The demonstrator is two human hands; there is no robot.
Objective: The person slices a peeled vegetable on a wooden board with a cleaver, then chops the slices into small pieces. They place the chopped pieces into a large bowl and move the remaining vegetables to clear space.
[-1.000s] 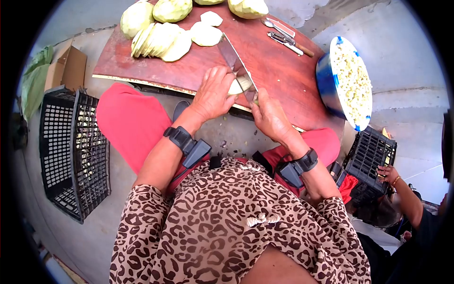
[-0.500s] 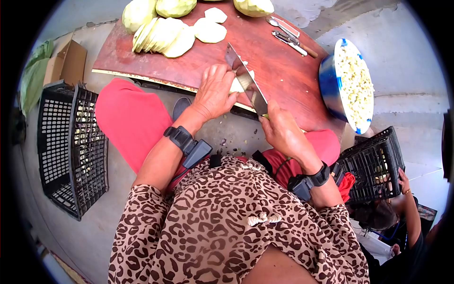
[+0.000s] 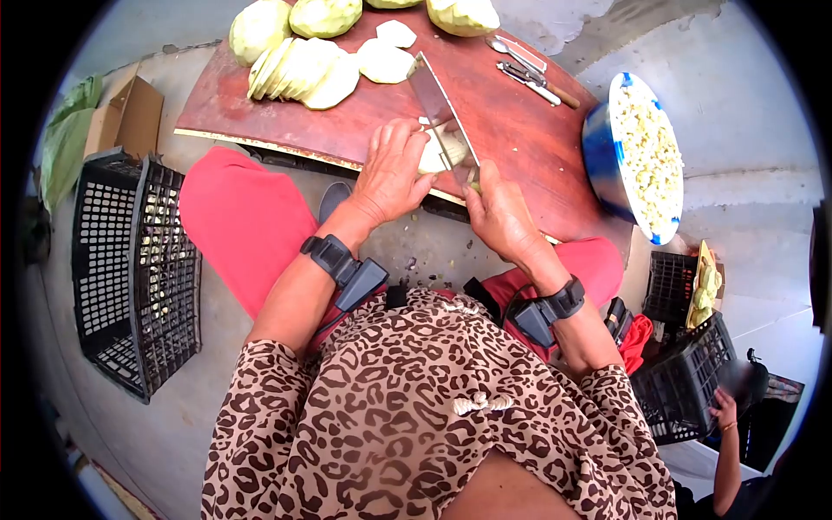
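My right hand is closed round the handle of a broad cleaver, its blade slanting up and away across the red table. Under and beside the blade lie cut pieces of a pale green vegetable, close to the table's front edge. My left hand presses on these pieces, fingers together and thumb near the edge. Farther back rests a fanned row of vegetable slices, with two loose slices beside it. Several whole peeled vegetables sit along the far edge.
A blue-and-white basin of chopped pieces stands at the table's right. Behind it lie a spoon and peeler. Black crates stand at left. At lower right, another person's hand holds a black crate.
The cleaver and my right hand have shifted slightly up and left over the pieces. My left hand stays pressed there. The other person's crate has moved down, uncovering things behind it.
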